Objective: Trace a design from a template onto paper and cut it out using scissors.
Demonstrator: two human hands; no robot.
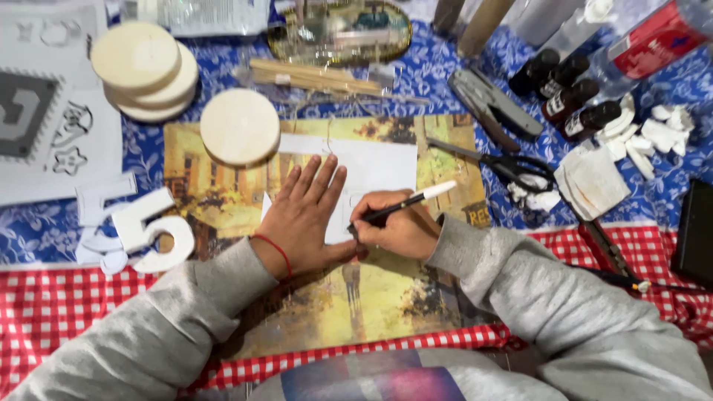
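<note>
Discs [239,126]: pale bare wood, matt, smooth. Sheet [371,167]: white matt paper. Painted print [356,297]: slightly glossy card. Scissors [505,165]: dark metal blades, black plastic handles. Pen [405,203]: black plastic barrel, white cap. Bench cloth [67,297]: woven checked fabric. Sleeves [535,289]: grey soft fleece.

One view only, from a camera on the person's head, looking steeply down and forward across the patterned table cloth [445,74] (blue floral beyond, red check nearer). It sits close: both grey-sleeved forearms enter from the bottom edge, and the left hand [306,215] and right hand [397,226] lie near frame centre.
</note>
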